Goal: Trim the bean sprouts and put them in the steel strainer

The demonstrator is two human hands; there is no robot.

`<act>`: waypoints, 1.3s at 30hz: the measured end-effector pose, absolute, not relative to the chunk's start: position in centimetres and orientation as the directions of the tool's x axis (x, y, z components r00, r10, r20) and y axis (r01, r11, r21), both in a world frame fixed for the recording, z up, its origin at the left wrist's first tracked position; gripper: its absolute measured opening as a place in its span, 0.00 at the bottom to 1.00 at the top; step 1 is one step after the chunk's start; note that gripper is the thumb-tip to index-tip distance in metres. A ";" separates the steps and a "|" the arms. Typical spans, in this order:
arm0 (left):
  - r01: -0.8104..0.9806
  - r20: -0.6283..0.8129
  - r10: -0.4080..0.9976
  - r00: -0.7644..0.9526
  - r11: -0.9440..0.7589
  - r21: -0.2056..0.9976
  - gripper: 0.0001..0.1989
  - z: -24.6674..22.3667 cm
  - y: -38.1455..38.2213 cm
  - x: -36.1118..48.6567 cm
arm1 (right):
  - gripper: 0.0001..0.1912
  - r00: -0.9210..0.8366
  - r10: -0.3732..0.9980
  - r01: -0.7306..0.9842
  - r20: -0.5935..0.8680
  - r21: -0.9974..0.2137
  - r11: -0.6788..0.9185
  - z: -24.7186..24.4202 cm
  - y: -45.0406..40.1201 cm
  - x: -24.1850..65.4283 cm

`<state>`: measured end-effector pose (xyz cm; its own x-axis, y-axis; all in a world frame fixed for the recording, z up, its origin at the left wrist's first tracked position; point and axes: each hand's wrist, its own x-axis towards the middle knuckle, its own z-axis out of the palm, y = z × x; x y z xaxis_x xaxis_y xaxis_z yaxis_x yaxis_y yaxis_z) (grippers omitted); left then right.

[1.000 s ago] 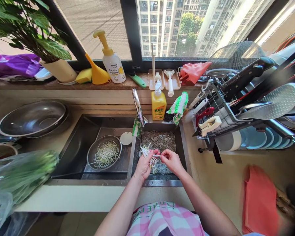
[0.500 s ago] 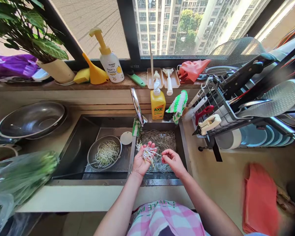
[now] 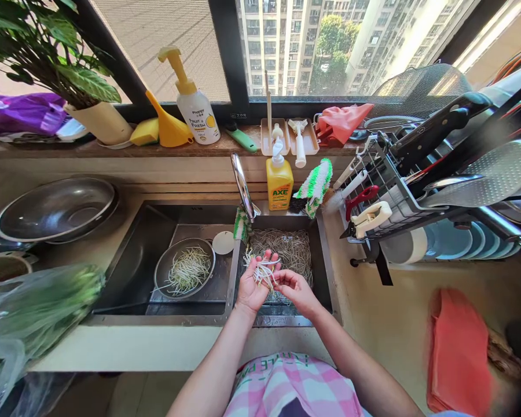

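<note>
My left hand (image 3: 250, 294) is palm up over the right sink basin, fingers curled round a small bunch of white bean sprouts (image 3: 263, 272). Thumb and fingertips of my right hand (image 3: 300, 296) pinch at the right end of that bunch, close to the left palm. Beneath both hands, a mass of thin bean sprouts (image 3: 289, 246) fills much of the right basin (image 3: 325, 278), partly hidden by the hands. Over in the left basin (image 3: 130, 272) sits a round metal bowl (image 3: 160, 282) holding a pile of bean sprouts (image 3: 191, 270).
The faucet (image 3: 242, 185) rises behind the divider, where a green-white cloth (image 3: 240, 225) hangs. A yellow soap bottle (image 3: 280, 185) stands behind the right basin. To the right is a dish rack (image 3: 382, 191) with knives and a skimmer. Pans (image 3: 56, 211) and bagged greens (image 3: 52, 307) lie left.
My right hand has moved left, its fingertips now at the sprouts in my left hand. The left hand stays nearly where it was, still holding the bunch.
</note>
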<state>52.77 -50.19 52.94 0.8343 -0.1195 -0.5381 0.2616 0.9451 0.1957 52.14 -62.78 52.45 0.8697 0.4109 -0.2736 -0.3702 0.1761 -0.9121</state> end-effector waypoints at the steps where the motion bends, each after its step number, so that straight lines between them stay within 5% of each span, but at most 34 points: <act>1: 0.272 -0.545 -0.123 0.829 0.941 0.201 0.10 52.9 -50.3 52.8 | 0.10 0.878 0.389 -0.361 -0.279 -0.919 0.156 52.3 -62.7 52.1; 10: 0.282 -0.471 -0.192 0.861 0.951 0.129 0.10 53.1 -49.9 52.3 | 0.09 0.913 0.310 -0.311 -0.266 -0.945 0.103 51.4 -63.6 52.0; 14: 0.296 -0.465 -0.204 0.862 0.946 0.134 0.10 53.0 -49.9 52.3 | 0.06 0.956 0.264 -0.095 -0.130 -0.985 -0.141 52.2 -64.1 52.2; 18: 0.317 -0.487 -0.202 0.850 0.934 0.165 0.09 52.7 -50.3 52.3 | 0.05 0.930 0.363 0.193 0.047 -0.906 -0.376 53.4 -64.3 52.4; 22: 0.295 -0.524 -0.169 0.834 0.941 0.166 0.10 52.5 -50.6 52.3 | 0.06 0.924 0.374 0.269 0.075 -0.824 -0.498 53.2 -63.8 52.5; 25: 0.280 -0.538 -0.142 0.831 0.942 0.185 0.10 52.7 -50.7 52.4 | 0.04 0.979 0.202 0.086 -0.006 -0.892 -0.444 52.2 -63.1 52.6; 28: 0.242 -0.508 -0.115 0.854 0.951 0.192 0.10 53.0 -50.4 52.8 | 0.03 0.976 0.054 -0.200 -0.210 -0.968 -0.150 51.3 -63.0 52.9; 32: 0.233 -0.501 -0.117 0.858 0.957 0.176 0.09 53.3 -50.0 53.2 | 0.07 0.922 0.123 -0.381 -0.366 -0.914 0.140 51.2 -63.9 53.0; 39: 0.276 -0.547 -0.074 0.834 0.914 0.298 0.06 53.2 -50.6 53.0 | 0.07 0.953 0.204 -0.222 -0.222 -0.975 -0.019 52.7 -64.4 52.4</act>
<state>53.04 -50.64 53.24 0.8340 -0.0742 -0.5468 0.2764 0.9138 0.2976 52.39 -64.35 52.70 0.9535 0.2043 -0.2216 -0.2224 -0.0193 -0.9748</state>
